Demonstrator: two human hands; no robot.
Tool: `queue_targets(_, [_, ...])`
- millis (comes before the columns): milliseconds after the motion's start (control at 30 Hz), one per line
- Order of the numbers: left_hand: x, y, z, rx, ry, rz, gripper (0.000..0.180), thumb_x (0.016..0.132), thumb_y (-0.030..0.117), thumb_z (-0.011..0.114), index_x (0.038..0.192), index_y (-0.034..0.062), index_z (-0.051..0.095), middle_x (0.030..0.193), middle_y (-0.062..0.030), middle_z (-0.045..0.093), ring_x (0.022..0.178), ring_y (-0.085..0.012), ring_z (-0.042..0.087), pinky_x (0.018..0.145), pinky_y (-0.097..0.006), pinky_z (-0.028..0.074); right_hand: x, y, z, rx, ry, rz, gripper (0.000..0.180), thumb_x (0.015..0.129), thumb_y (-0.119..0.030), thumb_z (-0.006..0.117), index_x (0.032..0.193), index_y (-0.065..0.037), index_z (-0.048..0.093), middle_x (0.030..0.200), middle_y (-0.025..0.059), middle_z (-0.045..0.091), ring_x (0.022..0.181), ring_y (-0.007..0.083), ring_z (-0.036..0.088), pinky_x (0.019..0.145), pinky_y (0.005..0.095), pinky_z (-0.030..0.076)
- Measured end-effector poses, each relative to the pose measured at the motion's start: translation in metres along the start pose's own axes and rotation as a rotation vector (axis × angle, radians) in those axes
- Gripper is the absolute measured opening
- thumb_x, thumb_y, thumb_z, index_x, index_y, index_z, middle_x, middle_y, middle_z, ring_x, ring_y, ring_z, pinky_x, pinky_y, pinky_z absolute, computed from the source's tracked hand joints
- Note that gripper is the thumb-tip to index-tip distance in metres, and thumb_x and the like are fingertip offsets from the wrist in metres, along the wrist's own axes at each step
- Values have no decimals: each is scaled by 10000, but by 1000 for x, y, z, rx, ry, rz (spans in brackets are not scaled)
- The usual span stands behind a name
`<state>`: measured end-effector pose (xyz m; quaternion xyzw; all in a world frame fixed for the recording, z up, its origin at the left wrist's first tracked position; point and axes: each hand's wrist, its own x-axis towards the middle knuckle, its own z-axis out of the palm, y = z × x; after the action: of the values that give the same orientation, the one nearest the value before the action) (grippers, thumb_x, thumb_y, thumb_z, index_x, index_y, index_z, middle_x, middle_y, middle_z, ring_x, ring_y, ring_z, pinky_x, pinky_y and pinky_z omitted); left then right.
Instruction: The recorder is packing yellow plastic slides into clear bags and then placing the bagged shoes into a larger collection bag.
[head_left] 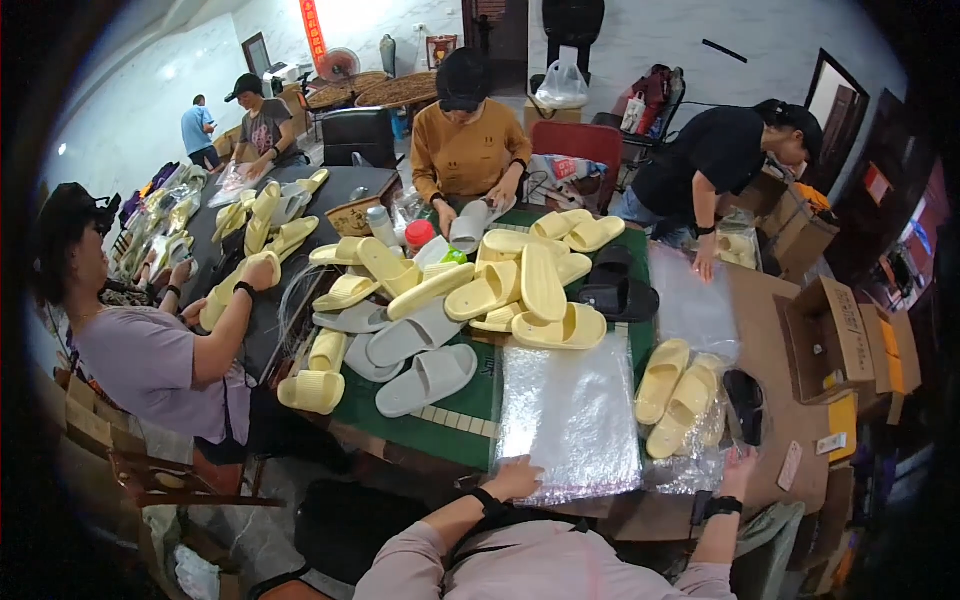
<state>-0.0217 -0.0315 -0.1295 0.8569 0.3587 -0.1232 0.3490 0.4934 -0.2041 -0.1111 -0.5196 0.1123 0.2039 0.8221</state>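
Head view: two bare hands are resting at the bench's near edge, by clear bags and slippers

The left hand [517,479] is lying on the near edge of a stack of clear plastic bags [565,420]; whether its grip is clenching any film cannot be told. The right hand [738,473] is touching the near right end of a clear wrapper that is covering a pair of pale yellow slippers [685,400]; whether its grip is pinching the film or only resting there is unclear. This pair is lying on the bench [770,320], right of the stack, and a dark slipper [744,400] is lying just beside it.

Farther left, loose yellow slippers [541,283] and grey slippers [428,380] are lying heaped, with black slippers [620,290] sitting at the heap's right. On the far side, a co-worker in a mustard top [465,150] is holding a grey slipper [468,228]. At far right, a co-worker in a black shirt [695,155] is touching more clear bags [693,310]. An open cardboard box [828,340] is standing at right.
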Motion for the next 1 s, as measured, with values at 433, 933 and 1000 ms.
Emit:
queue_targets(433, [-9, -28, -1, -65, 216, 174, 357, 865, 286, 499, 1137, 63, 560, 1078, -216, 564, 1056, -385, 503, 903, -446, 412, -253, 150, 119, -1045, -950, -622, 368, 836, -83, 518, 1190, -22, 442, 1167, 178, 467, 1084, 305, 453, 921, 367, 374])
queue_targets(933, [-44, -99, -54, -495, 520, -163, 375, 854, 163, 558, 1192, 7, 510, 1209, -216, 505, 1094, -345, 500, 906, -372, 411, -327, 234, 113, -2023, -1707, -859, 736, 778, -466, 602, 1387, -429, 189, 1310, 158, 381, 1197, 448, 360, 819, 664, 374])
queue_targets(1000, [-42, -111, -55, -559, 653, -223, 463, 853, 150, 561, 1270, -1, 426, 1252, -224, 474, 1130, -341, 479, 927, -379, 398, -335, 237, 117, -2124, -1701, -725, 696, 783, -502, 584, 1373, -438, 221, 1330, 178, 345, 1191, 515, 325, 831, 708, 338])
